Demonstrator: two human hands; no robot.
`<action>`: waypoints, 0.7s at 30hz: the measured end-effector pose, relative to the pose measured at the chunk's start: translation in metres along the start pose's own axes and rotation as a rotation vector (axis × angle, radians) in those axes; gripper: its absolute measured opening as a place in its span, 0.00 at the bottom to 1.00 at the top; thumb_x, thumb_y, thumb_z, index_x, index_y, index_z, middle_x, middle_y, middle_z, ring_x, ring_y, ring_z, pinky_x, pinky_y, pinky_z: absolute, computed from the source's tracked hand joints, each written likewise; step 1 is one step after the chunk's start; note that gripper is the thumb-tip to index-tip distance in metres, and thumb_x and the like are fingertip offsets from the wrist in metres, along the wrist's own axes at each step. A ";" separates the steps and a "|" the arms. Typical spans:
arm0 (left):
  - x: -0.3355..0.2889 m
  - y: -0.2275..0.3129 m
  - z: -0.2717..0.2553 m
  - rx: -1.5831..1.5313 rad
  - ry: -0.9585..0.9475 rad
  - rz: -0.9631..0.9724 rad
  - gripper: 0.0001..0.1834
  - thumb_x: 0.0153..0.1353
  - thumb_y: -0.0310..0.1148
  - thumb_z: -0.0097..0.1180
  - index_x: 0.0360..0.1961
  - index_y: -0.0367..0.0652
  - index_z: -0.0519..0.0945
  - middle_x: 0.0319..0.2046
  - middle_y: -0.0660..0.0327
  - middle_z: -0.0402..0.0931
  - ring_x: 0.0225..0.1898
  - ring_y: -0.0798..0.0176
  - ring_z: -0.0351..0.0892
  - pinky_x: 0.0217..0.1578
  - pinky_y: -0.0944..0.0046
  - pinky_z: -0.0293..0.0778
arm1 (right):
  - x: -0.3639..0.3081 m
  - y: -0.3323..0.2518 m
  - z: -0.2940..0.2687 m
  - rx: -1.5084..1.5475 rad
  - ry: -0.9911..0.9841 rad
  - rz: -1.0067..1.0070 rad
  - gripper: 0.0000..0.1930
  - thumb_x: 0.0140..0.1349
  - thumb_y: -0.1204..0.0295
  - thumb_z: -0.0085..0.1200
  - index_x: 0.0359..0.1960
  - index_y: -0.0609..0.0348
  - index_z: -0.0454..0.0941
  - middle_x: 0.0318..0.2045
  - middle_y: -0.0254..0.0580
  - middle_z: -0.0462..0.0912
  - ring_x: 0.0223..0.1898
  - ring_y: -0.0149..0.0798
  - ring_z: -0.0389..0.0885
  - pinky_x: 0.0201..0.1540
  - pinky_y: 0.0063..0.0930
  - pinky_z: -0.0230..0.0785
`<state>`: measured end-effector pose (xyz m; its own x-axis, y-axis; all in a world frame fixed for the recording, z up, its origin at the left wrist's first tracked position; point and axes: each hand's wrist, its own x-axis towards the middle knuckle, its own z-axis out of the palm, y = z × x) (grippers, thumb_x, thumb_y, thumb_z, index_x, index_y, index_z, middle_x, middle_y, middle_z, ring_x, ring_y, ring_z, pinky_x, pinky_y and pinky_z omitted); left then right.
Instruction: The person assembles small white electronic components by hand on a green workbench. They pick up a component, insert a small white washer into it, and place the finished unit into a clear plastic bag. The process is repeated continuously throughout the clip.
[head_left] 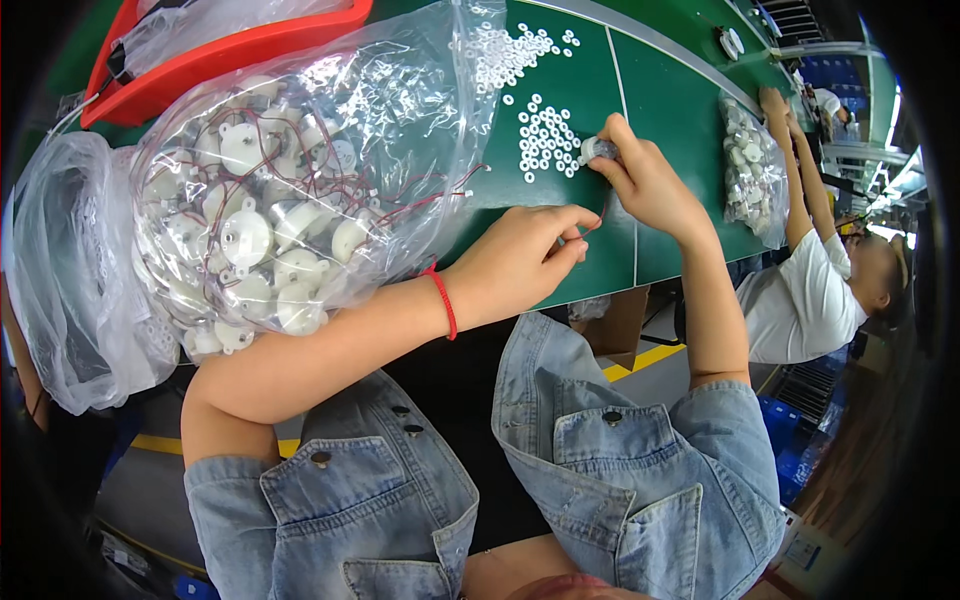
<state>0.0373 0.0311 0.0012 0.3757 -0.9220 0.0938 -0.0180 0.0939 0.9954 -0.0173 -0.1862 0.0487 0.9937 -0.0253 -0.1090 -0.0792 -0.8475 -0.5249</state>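
My right hand (645, 175) pinches a small motor-like part (598, 150), white at one end and greyish along its body, just above the green table. Most of that part is covered by the fingers. Slightly nearer and to the left, my left hand (530, 250) has its fingers curled together, and a short dark red wire shows by its fingertips. What those fingers hold, if anything, is too small to make out. Small white rings (547, 138) lie loose beside my right hand. A clear plastic bag (400, 110) full of round white parts (246, 236) with thin red wires sits left of my left hand.
Behind the bag stands a red bin (215, 50) with clear plastic inside. More white rings (505, 55) are heaped farther back. Crumpled clear plastic (75, 270) lies at far left. To the right are another bag of parts (752, 165) and a co-worker in white (800, 300), arms reaching across the table.
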 end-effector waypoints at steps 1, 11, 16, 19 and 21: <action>0.000 0.001 -0.001 0.004 -0.015 -0.018 0.15 0.68 0.26 0.51 0.54 0.34 0.76 0.31 0.56 0.80 0.29 0.67 0.82 0.33 0.66 0.77 | -0.001 0.001 0.001 0.014 0.009 0.003 0.11 0.67 0.77 0.52 0.43 0.63 0.62 0.26 0.53 0.74 0.27 0.45 0.72 0.33 0.36 0.66; -0.001 0.003 -0.005 0.022 -0.051 -0.019 0.17 0.69 0.26 0.50 0.57 0.35 0.74 0.35 0.53 0.83 0.32 0.63 0.84 0.36 0.65 0.79 | -0.035 0.019 0.009 1.213 0.097 0.274 0.08 0.75 0.66 0.45 0.48 0.55 0.65 0.30 0.31 0.69 0.26 0.24 0.62 0.28 0.19 0.55; -0.002 0.001 -0.003 0.034 -0.013 0.011 0.18 0.67 0.25 0.52 0.57 0.35 0.74 0.41 0.49 0.82 0.35 0.61 0.85 0.38 0.64 0.80 | -0.039 0.025 0.005 0.876 0.285 0.274 0.08 0.74 0.65 0.47 0.46 0.56 0.68 0.26 0.27 0.68 0.24 0.24 0.60 0.27 0.19 0.53; -0.004 -0.002 -0.004 0.110 -0.013 0.065 0.19 0.65 0.25 0.53 0.57 0.36 0.74 0.42 0.49 0.82 0.35 0.58 0.84 0.38 0.63 0.79 | -0.033 0.043 -0.016 0.086 0.438 0.420 0.10 0.71 0.66 0.49 0.44 0.60 0.69 0.28 0.44 0.77 0.27 0.39 0.74 0.30 0.31 0.64; -0.004 0.000 -0.005 0.166 -0.024 0.093 0.18 0.64 0.27 0.53 0.56 0.36 0.75 0.41 0.49 0.82 0.36 0.54 0.84 0.38 0.59 0.78 | -0.028 0.055 -0.026 -0.237 0.496 0.499 0.13 0.69 0.65 0.50 0.44 0.63 0.69 0.35 0.58 0.80 0.35 0.55 0.80 0.37 0.42 0.70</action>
<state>0.0400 0.0368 0.0008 0.3434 -0.9210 0.1840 -0.2050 0.1177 0.9717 -0.0478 -0.2459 0.0451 0.7679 -0.6258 0.1366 -0.5668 -0.7632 -0.3102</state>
